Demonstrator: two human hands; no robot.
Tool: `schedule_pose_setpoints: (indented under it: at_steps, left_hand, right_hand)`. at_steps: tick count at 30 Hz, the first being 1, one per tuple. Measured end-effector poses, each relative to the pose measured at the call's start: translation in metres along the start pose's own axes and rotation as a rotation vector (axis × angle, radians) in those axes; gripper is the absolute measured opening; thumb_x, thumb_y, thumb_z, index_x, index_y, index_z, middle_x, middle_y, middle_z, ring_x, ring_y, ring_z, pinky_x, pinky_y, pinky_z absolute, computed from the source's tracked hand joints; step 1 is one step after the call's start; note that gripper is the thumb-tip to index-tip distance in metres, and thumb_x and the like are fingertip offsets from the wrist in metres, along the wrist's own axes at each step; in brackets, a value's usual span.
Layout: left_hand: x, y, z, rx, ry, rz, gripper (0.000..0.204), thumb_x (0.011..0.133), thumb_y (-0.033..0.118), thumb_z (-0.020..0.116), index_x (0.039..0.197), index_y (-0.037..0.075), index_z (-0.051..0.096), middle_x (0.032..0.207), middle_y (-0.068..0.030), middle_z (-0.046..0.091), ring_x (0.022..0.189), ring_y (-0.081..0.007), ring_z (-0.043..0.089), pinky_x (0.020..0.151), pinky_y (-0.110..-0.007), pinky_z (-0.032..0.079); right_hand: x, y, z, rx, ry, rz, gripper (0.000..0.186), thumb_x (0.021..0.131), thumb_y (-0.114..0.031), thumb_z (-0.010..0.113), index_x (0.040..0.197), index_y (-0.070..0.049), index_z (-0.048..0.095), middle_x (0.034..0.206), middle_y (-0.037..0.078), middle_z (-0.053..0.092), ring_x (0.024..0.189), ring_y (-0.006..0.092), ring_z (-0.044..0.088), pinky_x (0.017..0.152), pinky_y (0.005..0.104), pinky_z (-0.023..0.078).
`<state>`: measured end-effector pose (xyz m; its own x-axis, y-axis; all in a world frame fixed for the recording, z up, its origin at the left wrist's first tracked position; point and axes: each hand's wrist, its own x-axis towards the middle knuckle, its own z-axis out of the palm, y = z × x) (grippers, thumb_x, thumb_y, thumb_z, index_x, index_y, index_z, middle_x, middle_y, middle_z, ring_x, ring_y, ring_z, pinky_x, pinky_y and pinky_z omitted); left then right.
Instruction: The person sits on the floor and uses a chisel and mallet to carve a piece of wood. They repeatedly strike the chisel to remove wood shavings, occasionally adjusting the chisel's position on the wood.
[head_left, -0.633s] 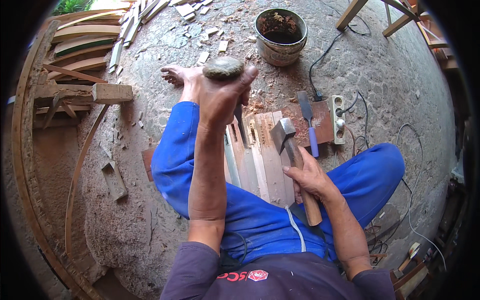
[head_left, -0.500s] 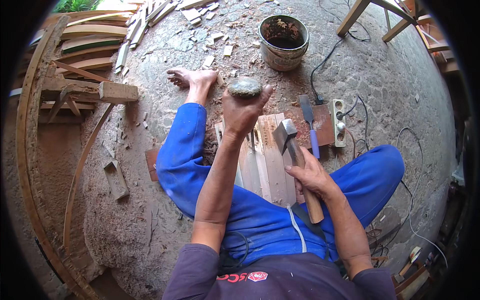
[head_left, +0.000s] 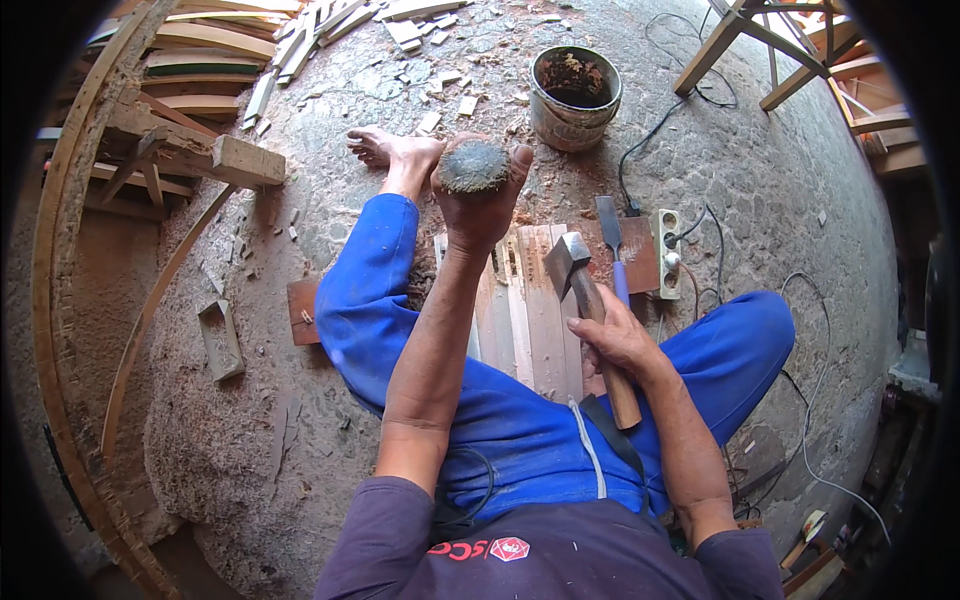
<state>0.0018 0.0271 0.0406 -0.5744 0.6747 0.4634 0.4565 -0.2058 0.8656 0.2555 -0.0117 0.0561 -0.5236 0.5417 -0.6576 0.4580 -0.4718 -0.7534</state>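
My left hand (head_left: 478, 218) is closed around the upright handle of a chisel (head_left: 474, 166). Its round, frayed wooden end faces up, and its blade is mostly hidden below the hand. To the right, my right hand (head_left: 622, 340) grips a hatchet (head_left: 622, 396) by its short wooden handle. The steel head tilts up and away from me, its square back end showing. Pale wooden boards (head_left: 545, 345) with slots cut in them lie under and between my hands, in front of my lap. Beyond the hatchet lies a second chisel (head_left: 611, 228) with a purple handle.
A dirty bucket (head_left: 575, 115) stands beyond my hands. To the right are a power strip (head_left: 669, 255) and cables. Wood offcuts (head_left: 405, 35) and shavings litter the floor. A wooden frame (head_left: 60, 250) rises at the left, and wooden legs (head_left: 715, 50) stand at the far right.
My left hand has shifted slightly left with the chisel, whose round end now shows more fully and larger. My right hand keeps its hold on the hatchet. The whole view has moved a little.
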Motion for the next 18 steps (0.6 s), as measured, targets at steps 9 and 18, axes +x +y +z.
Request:
schedule_pose_setpoints:
  at_steps: [9, 18]
  left_hand:
    - [-0.003, 0.033, 0.008, 0.202, -0.113, 0.248, 0.031, 0.085, 0.025, 0.084, 0.081, 0.002, 0.064, 0.069, -0.0037, 0.066, 0.062, -0.0170, 0.065, 0.065, -0.033, 0.054]
    - [-0.002, 0.015, 0.009, -0.084, -0.120, -0.094, 0.032, 0.086, 0.026, 0.084, 0.086, 0.002, 0.063, 0.068, -0.0034, 0.066, 0.061, -0.0142, 0.061, 0.064, -0.032, 0.052]
  right_hand:
    - [-0.001, -0.002, -0.001, -0.027, 0.004, -0.016, 0.063, 0.092, -0.018, 0.069, 0.146, -0.006, 0.041, 0.086, 0.004, 0.057, 0.056, 0.0103, 0.057, 0.049, 0.0281, 0.050]
    - [-0.001, 0.001, 0.001, -0.032, 0.004, -0.024, 0.063, 0.091, -0.020, 0.069, 0.145, -0.004, 0.041, 0.085, 0.006, 0.057, 0.051, 0.0126, 0.057, 0.045, 0.0300, 0.051]
